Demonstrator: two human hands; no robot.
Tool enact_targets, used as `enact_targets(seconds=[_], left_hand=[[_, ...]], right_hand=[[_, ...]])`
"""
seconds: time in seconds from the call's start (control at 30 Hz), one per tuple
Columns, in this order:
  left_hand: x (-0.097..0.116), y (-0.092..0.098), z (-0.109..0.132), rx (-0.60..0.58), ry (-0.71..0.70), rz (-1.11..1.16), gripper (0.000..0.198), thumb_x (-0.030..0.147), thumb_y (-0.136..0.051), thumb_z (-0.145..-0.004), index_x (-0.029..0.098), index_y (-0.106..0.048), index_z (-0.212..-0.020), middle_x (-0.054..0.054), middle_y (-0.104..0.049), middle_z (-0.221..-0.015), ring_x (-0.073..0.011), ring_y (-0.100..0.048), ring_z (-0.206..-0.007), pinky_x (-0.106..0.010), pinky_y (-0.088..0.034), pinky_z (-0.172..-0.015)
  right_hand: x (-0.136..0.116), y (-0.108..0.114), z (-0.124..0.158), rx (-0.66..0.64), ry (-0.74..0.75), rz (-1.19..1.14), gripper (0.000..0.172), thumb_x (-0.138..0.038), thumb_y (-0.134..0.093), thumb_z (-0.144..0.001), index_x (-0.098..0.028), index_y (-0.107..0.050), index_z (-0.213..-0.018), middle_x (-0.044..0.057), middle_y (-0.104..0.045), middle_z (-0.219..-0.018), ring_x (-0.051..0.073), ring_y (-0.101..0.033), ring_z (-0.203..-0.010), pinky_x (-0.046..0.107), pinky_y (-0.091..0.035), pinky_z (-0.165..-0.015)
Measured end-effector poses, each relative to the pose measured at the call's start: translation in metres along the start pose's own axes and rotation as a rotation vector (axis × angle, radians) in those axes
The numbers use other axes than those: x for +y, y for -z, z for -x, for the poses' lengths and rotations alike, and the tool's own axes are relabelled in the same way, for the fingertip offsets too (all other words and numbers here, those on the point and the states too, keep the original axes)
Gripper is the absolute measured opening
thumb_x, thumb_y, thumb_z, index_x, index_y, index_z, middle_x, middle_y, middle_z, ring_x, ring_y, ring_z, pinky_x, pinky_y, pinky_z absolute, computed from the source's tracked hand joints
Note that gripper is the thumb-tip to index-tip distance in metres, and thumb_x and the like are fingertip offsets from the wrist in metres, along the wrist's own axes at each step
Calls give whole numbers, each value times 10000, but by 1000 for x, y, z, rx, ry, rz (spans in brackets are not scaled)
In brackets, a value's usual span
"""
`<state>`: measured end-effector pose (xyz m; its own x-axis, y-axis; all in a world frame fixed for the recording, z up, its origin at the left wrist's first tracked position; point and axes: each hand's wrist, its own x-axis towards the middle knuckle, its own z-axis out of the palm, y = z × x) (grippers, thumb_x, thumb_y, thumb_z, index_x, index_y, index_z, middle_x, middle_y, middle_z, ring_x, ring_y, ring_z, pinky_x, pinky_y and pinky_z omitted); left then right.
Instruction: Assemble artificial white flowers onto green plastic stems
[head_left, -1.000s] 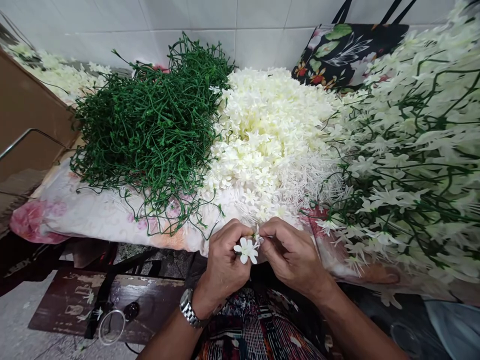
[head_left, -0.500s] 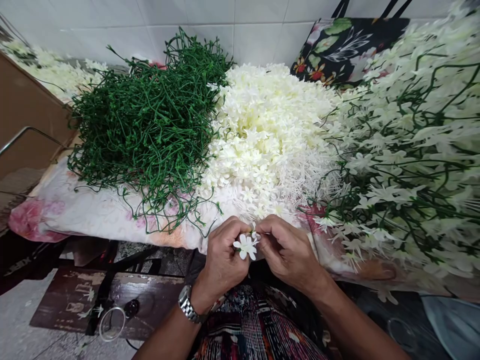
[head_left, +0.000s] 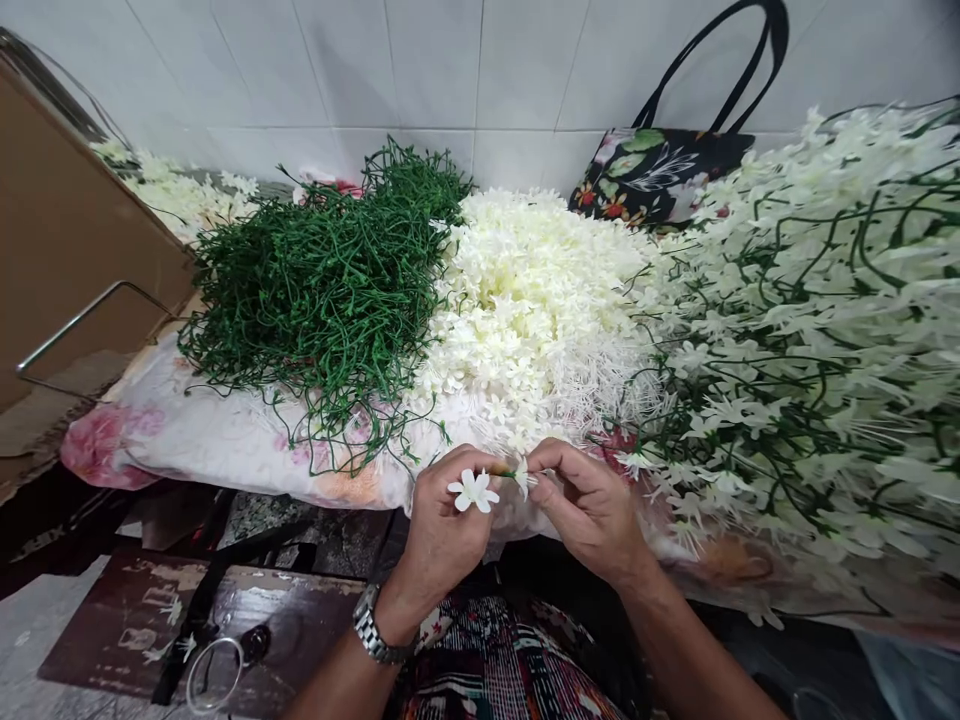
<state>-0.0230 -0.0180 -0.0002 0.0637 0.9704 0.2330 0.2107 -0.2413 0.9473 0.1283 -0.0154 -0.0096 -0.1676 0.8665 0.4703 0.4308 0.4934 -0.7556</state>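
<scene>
My left hand [head_left: 452, 520] is closed round a green plastic stem, most of it hidden in the fist. One white artificial flower [head_left: 474, 491] shows open on top of that hand. A second white blossom [head_left: 522, 478] sits on a short green stem tip between the hands. My right hand [head_left: 589, 508] pinches at the outer side of this second blossom with thumb and forefinger. Beyond my hands lie a heap of green stems [head_left: 322, 290], a heap of loose white petals [head_left: 517, 290] and a patch of thin white stamens [head_left: 604, 385].
Finished-looking white flowers on stems [head_left: 810, 370] are piled at the right. A floral handbag [head_left: 660, 175] leans against the tiled wall [head_left: 420, 70]. At the left stands a cardboard box [head_left: 75, 230]. Flowered cloth [head_left: 247, 440] covers the work surface; a brown wooden bench [head_left: 292, 610] is below.
My hands have moved slightly apart, and the second blossom with its stem tip now shows clearly between them. The camera view has tilted up, showing more of the wall and handbag.
</scene>
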Motion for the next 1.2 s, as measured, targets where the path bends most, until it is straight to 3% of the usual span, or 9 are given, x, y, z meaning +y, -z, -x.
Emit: enact_targets(seconds=[0.3, 0.47, 0.53, 0.67, 0.83, 1.03, 1.2], left_hand=[[1, 0, 2, 109, 44, 44, 150, 59, -529, -695, 181, -611, -662, 20, -570, -623, -129, -531, -604, -230, -407, -571], [-3, 6, -4, 275, 113, 452, 70, 147, -651, -680, 171, -612, -626, -13, -575, -720, -142, -534, -704, -247, -420, -647], [-2, 8, -7, 346, 218, 647, 110, 174, -707, -622, 165, -598, -607, -7, -574, -693, -124, -523, -633, -242, -416, -596], [3, 11, -8, 361, 418, 844, 276, 197, -778, -524, 178, -527, -638, 19, -589, -579, -80, -466, -457, -208, -360, -465], [4, 11, -7, 399, 485, 787, 385, 212, -782, -513, 166, -401, -542, 32, -531, -492, -27, -346, -408, -168, -253, -409], [7, 8, -8, 456, 561, 722, 327, 180, -780, -423, 129, -457, -445, 11, -550, -503, -27, -375, -413, -184, -249, -412], [5, 8, -6, 448, 542, 683, 190, 181, -753, -446, 111, -621, -565, -1, -576, -490, -34, -368, -377, -184, -220, -380]], right_hand=[[1, 4, 6, 1, -68, -97, 67, -159, -515, -830, -196, -570, -840, 4, -579, -730, 121, -549, -681, 232, -447, -619], [-1, 7, 7, 43, 4, 21, 87, -110, -506, -834, -187, -545, -842, 9, -573, -744, 117, -546, -696, 239, -440, -639], [-3, 7, 7, 37, 46, 91, 100, -87, -506, -830, -180, -542, -830, 10, -574, -731, 116, -544, -685, 241, -437, -635], [-7, 4, 4, 12, 116, 161, 104, -75, -506, -827, -168, -546, -850, 27, -579, -725, 135, -547, -689, 264, -448, -634], [-7, 0, 1, -61, 148, 245, 146, -68, -462, -846, -172, -563, -827, 45, -584, -728, 156, -536, -705, 288, -446, -625], [-5, 2, 1, -64, 169, 338, 146, -85, -456, -858, -167, -564, -806, 49, -576, -706, 164, -518, -688, 299, -428, -625], [-2, 2, 0, -82, 166, 393, 144, -80, -459, -858, -157, -570, -807, 54, -577, -703, 170, -509, -691, 311, -412, -641]])
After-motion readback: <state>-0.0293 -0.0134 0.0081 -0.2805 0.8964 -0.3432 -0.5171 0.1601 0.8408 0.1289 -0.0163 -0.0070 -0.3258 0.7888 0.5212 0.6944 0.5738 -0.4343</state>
